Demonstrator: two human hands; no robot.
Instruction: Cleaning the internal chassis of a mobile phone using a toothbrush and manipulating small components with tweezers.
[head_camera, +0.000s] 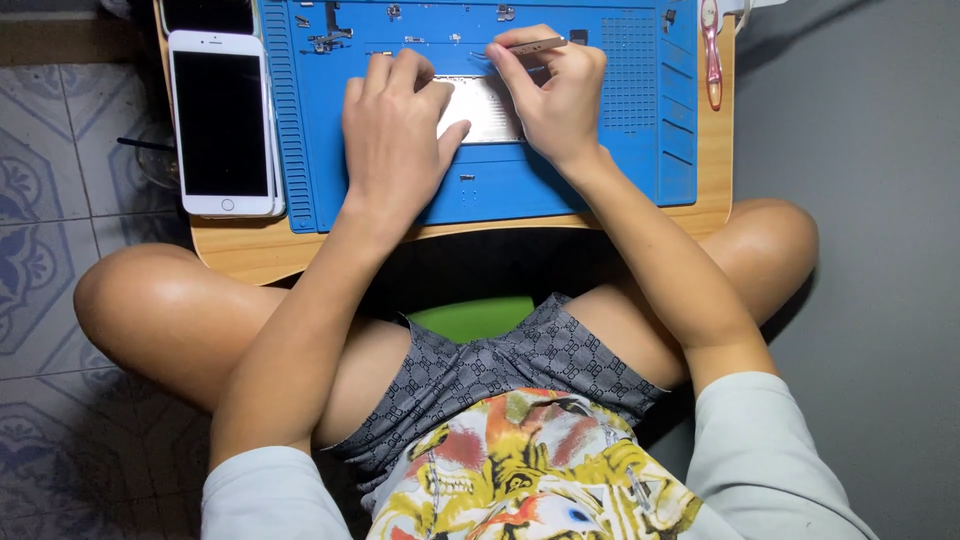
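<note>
Flat silver metal phone housing (487, 108) lies on the blue silicone repair mat (620, 170), on the small wooden table (250, 255), directly under and between both hands. Left hand (392, 135) rests palm-down on its left part, fingers loosely spread, pinning it. Right hand (553, 95) pinches thin metal tweezers (535, 46) just above its top edge. White smartphone (221, 122) sits left of the mat.

This looks like a little phone-fixing spot on the floor of a home. A small wooden table (250, 250) sits over the person's crossed legs. On the table lies a blue repair mat (560, 190) with tiny screws. Left of the mat lies a white phone (220, 125). Left of the table are patterned floor tiles (45, 200).
</note>
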